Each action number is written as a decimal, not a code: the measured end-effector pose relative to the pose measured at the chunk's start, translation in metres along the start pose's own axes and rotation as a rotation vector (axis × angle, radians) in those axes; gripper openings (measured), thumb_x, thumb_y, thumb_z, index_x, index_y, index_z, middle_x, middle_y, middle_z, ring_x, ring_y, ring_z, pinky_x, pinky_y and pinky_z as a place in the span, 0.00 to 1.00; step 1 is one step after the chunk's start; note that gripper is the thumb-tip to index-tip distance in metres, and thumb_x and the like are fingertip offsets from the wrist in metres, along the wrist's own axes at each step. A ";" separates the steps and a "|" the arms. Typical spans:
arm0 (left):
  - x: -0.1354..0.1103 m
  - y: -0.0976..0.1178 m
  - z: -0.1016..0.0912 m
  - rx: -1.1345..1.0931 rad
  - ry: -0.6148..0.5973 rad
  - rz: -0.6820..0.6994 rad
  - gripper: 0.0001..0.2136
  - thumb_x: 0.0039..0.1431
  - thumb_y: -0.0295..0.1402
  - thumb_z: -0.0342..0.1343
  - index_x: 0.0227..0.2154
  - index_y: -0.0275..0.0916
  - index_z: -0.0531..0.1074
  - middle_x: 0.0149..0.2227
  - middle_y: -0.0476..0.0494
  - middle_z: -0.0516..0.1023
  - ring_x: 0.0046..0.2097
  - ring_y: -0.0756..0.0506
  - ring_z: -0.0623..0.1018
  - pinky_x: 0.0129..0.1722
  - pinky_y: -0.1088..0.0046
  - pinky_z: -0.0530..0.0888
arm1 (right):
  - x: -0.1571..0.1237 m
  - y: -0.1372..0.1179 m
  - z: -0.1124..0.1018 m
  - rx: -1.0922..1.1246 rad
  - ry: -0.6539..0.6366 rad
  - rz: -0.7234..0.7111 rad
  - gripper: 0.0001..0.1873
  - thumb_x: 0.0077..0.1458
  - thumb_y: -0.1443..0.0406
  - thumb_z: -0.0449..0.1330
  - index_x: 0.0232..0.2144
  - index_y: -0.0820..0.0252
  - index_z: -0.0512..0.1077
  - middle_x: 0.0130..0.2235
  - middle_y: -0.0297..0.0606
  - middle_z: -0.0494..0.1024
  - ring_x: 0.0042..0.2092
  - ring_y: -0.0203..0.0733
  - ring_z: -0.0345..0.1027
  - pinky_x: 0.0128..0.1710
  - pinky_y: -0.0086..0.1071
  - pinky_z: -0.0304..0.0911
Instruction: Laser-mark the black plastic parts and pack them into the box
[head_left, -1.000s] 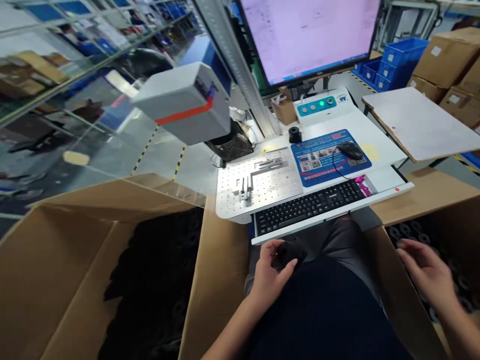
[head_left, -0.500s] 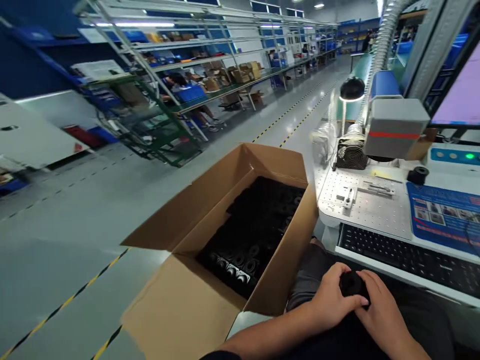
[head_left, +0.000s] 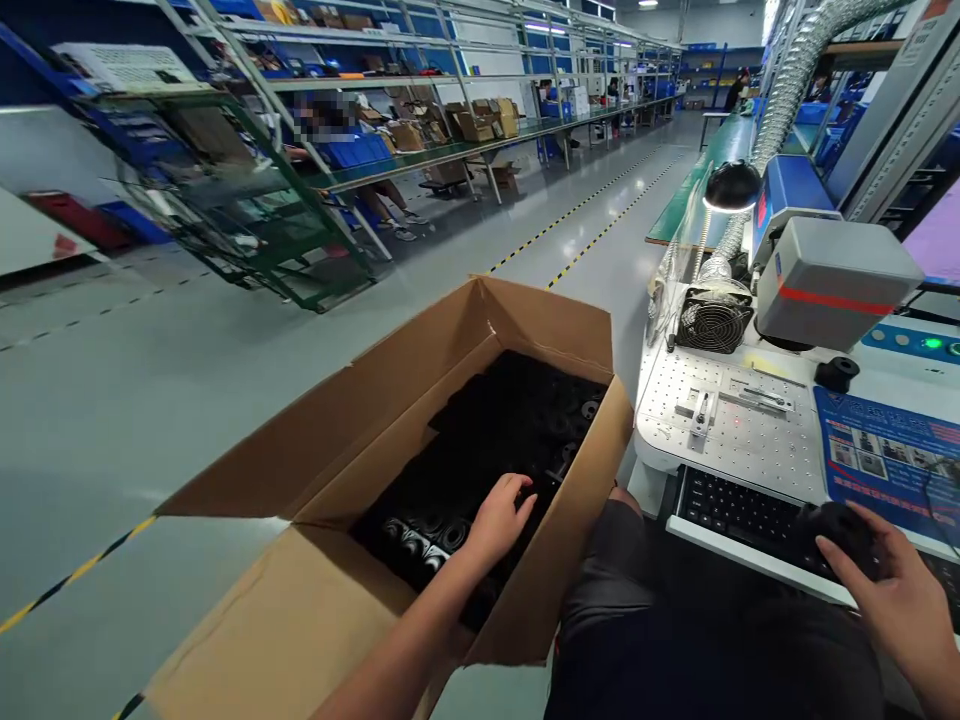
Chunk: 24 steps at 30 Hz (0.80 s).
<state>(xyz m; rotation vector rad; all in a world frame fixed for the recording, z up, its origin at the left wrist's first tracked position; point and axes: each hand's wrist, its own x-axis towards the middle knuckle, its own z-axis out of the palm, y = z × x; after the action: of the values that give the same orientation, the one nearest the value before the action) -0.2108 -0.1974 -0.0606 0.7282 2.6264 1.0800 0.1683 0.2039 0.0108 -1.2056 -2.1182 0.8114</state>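
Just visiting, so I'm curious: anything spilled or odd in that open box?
Nothing looks spilled. A few pale parts at the near end of the cardboard box stand out among the black parts; perhaps glare.

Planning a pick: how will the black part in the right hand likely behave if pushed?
The black part is likely stiff: no sag shows in the right hand. Its rounded outline suggests it might roll. One hand holds it, so it's probably not very heavy.

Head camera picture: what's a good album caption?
Left grip inside a box of black parts, right grip holding a black part.
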 end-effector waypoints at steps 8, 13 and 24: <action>0.060 -0.027 0.029 0.186 -0.191 0.042 0.28 0.55 0.47 0.49 0.54 0.33 0.69 0.61 0.23 0.64 0.59 0.24 0.73 0.60 0.44 0.71 | 0.083 -0.038 0.040 0.049 0.012 -0.123 0.35 0.51 0.48 0.67 0.57 0.58 0.72 0.56 0.49 0.78 0.56 0.57 0.72 0.61 0.54 0.65; 0.081 -0.034 0.030 0.201 -0.240 0.040 0.25 0.53 0.41 0.49 0.53 0.39 0.68 0.59 0.31 0.71 0.56 0.31 0.77 0.59 0.54 0.73 | 0.129 -0.044 0.072 0.008 -0.149 -0.103 0.33 0.51 0.56 0.67 0.60 0.55 0.70 0.60 0.46 0.74 0.61 0.56 0.68 0.63 0.52 0.63; 0.088 -0.036 0.023 0.217 -0.216 -0.006 0.20 0.59 0.45 0.45 0.50 0.40 0.63 0.48 0.32 0.78 0.48 0.32 0.81 0.50 0.57 0.76 | 0.167 -0.070 0.139 0.046 -0.303 -0.100 0.34 0.52 0.62 0.67 0.62 0.53 0.68 0.62 0.42 0.74 0.60 0.52 0.69 0.61 0.47 0.65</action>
<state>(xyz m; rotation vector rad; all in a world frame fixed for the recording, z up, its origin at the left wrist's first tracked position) -0.2909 -0.1605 -0.1027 0.8285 2.5791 0.6782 -0.0425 0.2907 0.0001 -0.9948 -2.3639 1.0458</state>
